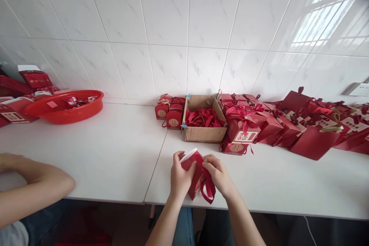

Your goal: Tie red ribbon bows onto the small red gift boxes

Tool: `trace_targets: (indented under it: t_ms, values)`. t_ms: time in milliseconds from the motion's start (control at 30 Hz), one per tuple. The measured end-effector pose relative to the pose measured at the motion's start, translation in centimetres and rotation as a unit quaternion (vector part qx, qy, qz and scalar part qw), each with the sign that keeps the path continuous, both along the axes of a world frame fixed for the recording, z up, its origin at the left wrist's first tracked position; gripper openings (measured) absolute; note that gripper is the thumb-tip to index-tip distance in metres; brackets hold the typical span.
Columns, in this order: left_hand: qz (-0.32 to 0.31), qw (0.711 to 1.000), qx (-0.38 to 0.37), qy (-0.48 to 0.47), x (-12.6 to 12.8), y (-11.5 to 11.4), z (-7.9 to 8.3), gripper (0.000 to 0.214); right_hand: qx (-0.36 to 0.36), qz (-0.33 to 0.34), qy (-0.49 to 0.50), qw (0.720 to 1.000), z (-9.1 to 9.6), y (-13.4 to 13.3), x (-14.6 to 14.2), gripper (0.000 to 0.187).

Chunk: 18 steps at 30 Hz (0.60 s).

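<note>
A red gift box with a white inner flap is tilted over the table's front edge, between my two hands. My left hand grips its left side, thumb across the front and fingers behind. At the box's upper right, the fingers of my right hand pinch a dark red ribbon, which hangs down in a loop. Just beyond my hands stands an open cardboard box with a heap of red ribbons inside.
Small red boxes stand left of the carton. Many tied red gift boxes and bags crowd the right side. A red plastic basin holds small packets at the left, near another person's arm. A tiled wall bounds the white table.
</note>
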State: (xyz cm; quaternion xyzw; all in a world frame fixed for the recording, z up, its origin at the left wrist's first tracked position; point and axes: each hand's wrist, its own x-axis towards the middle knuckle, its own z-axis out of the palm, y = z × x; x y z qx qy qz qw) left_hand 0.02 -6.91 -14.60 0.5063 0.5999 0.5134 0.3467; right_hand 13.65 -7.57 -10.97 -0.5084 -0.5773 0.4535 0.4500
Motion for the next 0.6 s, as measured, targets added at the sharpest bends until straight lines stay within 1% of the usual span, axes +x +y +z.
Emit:
trace_targets:
  t_ms: [233,600]
  values:
    - [-0.005,1.0,-0.014,-0.001,0.1,-0.17,0.45,0.046,0.005,-0.007,0.013,1.0,-0.36,0.01,-0.13,0.025]
    - [-0.006,1.0,-0.017,-0.014,0.03,-0.18,0.26,0.049,0.013,0.0,0.014,1.0,-0.32,-0.08,-0.32,0.026]
